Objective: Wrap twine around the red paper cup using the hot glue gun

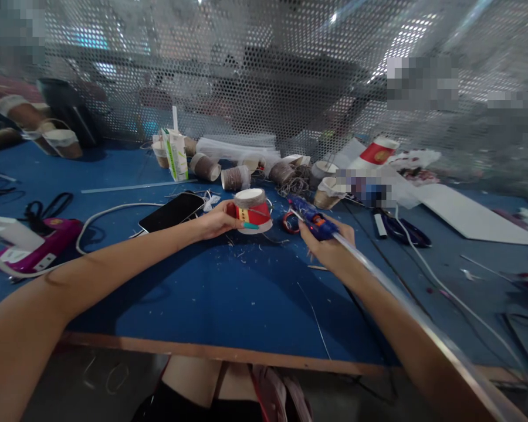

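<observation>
My left hand is wrapped round a red paper cup, which is upside down with grey-brown cord wound round its upper part. A green thumbnail shows against the red side. In my right hand is a blue glue gun, its nozzle pointing left towards the cup but apart from it. A long clear glue stick runs out of the gun's back along my right forearm. Just left of the gun lies a ring-shaped dark red thing, partly hidden.
Cord-wrapped cups, tangled cord and a drink carton stand along the mesh screen. A phone and a purple power strip lie left. On the right are a white board and cables.
</observation>
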A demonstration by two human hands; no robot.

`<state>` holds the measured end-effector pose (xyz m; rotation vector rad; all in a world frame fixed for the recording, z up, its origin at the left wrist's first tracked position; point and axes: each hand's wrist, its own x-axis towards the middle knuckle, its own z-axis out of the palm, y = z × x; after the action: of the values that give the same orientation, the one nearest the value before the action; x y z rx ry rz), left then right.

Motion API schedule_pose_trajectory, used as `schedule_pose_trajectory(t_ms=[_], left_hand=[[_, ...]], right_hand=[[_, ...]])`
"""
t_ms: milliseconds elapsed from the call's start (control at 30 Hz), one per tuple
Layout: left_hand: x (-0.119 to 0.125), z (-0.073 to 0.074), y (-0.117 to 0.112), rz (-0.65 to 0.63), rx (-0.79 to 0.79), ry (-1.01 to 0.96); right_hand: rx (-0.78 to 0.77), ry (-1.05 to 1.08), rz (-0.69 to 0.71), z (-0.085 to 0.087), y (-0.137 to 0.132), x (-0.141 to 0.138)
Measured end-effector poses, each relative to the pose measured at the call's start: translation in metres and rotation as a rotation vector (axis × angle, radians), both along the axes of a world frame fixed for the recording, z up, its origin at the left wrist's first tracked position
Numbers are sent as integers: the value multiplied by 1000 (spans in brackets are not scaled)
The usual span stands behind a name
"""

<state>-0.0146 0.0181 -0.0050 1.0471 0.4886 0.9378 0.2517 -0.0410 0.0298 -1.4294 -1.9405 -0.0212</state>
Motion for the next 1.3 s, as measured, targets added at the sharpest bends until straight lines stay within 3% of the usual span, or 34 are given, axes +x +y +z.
schedule_pose_trajectory(t_ms=[200,367,500,567,767,900,1033,1200,1300], left_hand=[[-2,1,1,111,-82,-35],[-3,5,0,83,-70,-43],[-3,6,-1,-28,-38,-44],[-4,6,-2,-118,-9,-45],[-4,2,-5,-288,61,1],[-4,0,-5,-320,61,-8],[-6,-2,-3,-312,40,-24],[-11,1,-3,-279,-13,-43],[-14,3,-4,-341,-53,-33]], right_hand=[[-124,-341,-214,7,15,18],[-228,-350,-206,10,5,11],[-135,-172,20,23,-10,1],[-188,-45,146,24,-17,-6],[-340,198,379,1,-18,-32],[-342,249,377,-6,-13,-37],[-331,287,380,2,-16,-35],[-567,623,470,16,-20,-31],[-582,780,445,20,-15,-28]])
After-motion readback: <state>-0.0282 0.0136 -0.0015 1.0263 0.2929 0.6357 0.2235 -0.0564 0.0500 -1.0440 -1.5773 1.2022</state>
